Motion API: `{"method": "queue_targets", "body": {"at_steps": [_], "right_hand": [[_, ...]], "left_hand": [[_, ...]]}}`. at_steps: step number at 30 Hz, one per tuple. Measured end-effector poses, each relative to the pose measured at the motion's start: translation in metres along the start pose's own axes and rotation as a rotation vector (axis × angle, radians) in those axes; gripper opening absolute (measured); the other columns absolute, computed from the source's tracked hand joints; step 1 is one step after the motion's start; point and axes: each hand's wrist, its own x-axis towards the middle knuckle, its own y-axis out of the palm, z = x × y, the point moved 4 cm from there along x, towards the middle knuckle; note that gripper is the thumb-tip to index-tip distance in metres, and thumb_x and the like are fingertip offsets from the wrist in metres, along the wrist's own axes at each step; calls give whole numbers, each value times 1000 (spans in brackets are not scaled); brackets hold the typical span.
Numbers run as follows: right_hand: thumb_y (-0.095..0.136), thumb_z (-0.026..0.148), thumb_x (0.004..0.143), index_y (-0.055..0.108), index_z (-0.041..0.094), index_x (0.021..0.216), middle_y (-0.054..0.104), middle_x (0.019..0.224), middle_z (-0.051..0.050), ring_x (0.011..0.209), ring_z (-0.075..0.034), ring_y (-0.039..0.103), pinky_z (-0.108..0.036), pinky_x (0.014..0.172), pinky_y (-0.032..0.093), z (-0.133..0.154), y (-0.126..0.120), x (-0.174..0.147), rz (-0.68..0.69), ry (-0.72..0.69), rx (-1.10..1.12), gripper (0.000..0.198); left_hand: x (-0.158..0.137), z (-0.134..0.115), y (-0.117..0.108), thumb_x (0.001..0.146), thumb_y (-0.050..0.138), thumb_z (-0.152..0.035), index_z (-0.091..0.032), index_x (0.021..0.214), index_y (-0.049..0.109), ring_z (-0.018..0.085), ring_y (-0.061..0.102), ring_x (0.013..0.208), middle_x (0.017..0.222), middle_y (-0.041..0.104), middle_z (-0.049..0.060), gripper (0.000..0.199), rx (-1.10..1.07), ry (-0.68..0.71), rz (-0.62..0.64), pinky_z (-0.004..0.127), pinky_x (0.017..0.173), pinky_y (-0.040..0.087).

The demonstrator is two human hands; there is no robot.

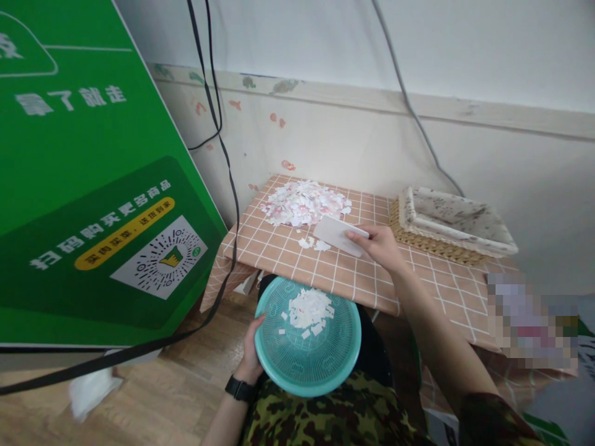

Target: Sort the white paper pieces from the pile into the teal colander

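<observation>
My left hand (pixel 253 347) grips the left rim of a teal plastic colander (pixel 341 347), held low just in front of the table edge. Inside the colander lies a heap of small white paper scraps (pixel 309 310). Over the table, my right hand (pixel 377 244) is closed on a flat white card (pixel 338 232), thumb on top. The card is tilted, its far end close to a few loose scraps (pixel 320 245) on the cloth. Behind it spreads a larger pile of white and pinkish paper scraps (pixel 304 201).
A brown checked tablecloth (pixel 372 279) covers the table. At its right stands a cloth-lined wicker basket (pixel 446 229). A large green sign (pixel 93 155) fills the left side, with a black cable (pixel 230 179) hanging before it. White plastic (pixel 93 393) lies on the floor.
</observation>
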Motion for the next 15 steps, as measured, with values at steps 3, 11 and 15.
{"method": "queue_targets", "body": {"at_steps": [3,11,15], "right_hand": [[53,51,80,73,18,85,68,71,-3,59,-16,58,-24,50,38,2,11,4,37,-30,-2,39],[55,52,78,73,16,86,70,80,-5,64,-17,59,-25,51,39,3,6,-1,-2,-18,60,41],[53,51,80,72,16,82,68,76,-4,60,-14,57,-24,50,36,12,7,-2,45,-48,-3,39]], "left_hand": [[-2,-1,2,67,66,-30,-13,78,70,22,65,66,72,72,7,21,9,8,-10,37,69,51],[-2,-1,1,66,66,-31,-13,78,70,22,65,65,72,72,6,21,9,6,-22,36,68,50],[-4,-2,4,65,66,-29,-13,73,69,21,64,63,68,71,5,18,2,18,-47,34,67,50]]}}
